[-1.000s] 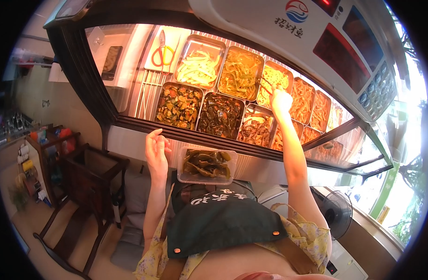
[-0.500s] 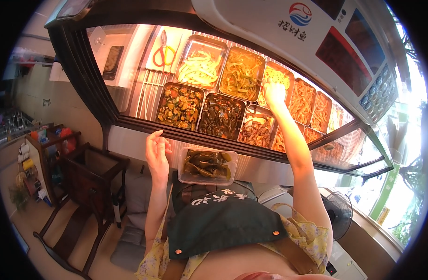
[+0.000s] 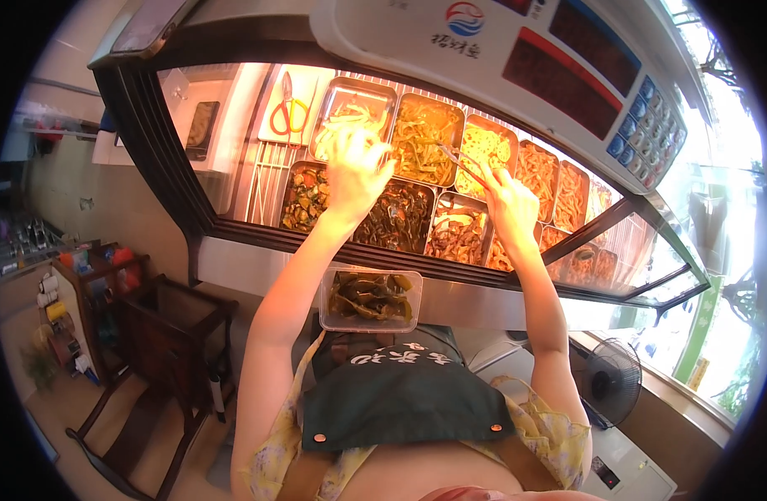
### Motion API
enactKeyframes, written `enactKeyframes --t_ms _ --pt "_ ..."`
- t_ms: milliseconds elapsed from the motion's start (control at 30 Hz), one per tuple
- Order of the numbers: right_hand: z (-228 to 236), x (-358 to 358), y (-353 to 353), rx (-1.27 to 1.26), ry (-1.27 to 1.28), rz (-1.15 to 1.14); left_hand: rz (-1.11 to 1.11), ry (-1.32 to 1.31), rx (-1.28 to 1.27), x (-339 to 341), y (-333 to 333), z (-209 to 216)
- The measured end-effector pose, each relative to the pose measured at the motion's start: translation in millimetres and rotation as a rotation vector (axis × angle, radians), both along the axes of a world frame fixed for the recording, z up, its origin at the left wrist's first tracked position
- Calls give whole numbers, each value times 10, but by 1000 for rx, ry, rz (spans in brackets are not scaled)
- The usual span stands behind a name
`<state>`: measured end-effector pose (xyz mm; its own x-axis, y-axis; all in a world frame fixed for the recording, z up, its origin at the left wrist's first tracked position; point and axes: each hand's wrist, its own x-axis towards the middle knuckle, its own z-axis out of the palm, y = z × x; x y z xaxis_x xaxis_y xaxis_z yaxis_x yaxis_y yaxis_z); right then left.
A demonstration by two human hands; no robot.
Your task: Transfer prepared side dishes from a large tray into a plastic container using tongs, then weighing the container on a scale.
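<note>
My right hand [image 3: 510,203] is closed round a slim pair of metal tongs [image 3: 467,159] with a reddish handle. Their tips point left, over the border between a tray of yellow-green pickled strips [image 3: 428,134] and a tray of finely cut yellow food [image 3: 486,144]. My left hand [image 3: 356,171] is held over the front of a tray of pale strips [image 3: 350,104], fingers apart and bleached by the lamp light; nothing shows in it. Below my forearms, a clear plastic tub [image 3: 371,321] of dark green pickled pieces sits at the case's near edge.
More metal trays hold dark shredded food [image 3: 393,219], mixed chopped vegetables [image 3: 304,196] and reddish strips [image 3: 536,179]. Scissors [image 3: 289,113] lie on a white tray at the left. The case's dark frame [image 3: 383,263] runs along the front; a scale [image 3: 559,75] overhangs the right. A wooden chair [image 3: 162,334] stands left.
My left hand has moved from outside the front rail up over the pale strips. My right hand has drawn back toward me from the yellow tray, and the tongs now show.
</note>
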<state>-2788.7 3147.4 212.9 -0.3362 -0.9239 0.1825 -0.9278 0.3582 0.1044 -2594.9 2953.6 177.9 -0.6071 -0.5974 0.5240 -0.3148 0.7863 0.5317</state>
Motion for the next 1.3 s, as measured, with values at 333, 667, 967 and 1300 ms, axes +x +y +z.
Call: enactKeyframes --t_ms 333,667,967,1300 --pt "380 212 300 -110 37 -13 -135 -113 -290 -634 11 -85" --pt "-376 -24 342 77 78 -256 -94 -279 -423 -1150 -148 -739" --pt "-416 134 513 -109 -316 -332 -171 -197 -24 -729 -378 -635" --pt "-265 389 699 -131 -443 -372 -282 143 13 144 343 1147"
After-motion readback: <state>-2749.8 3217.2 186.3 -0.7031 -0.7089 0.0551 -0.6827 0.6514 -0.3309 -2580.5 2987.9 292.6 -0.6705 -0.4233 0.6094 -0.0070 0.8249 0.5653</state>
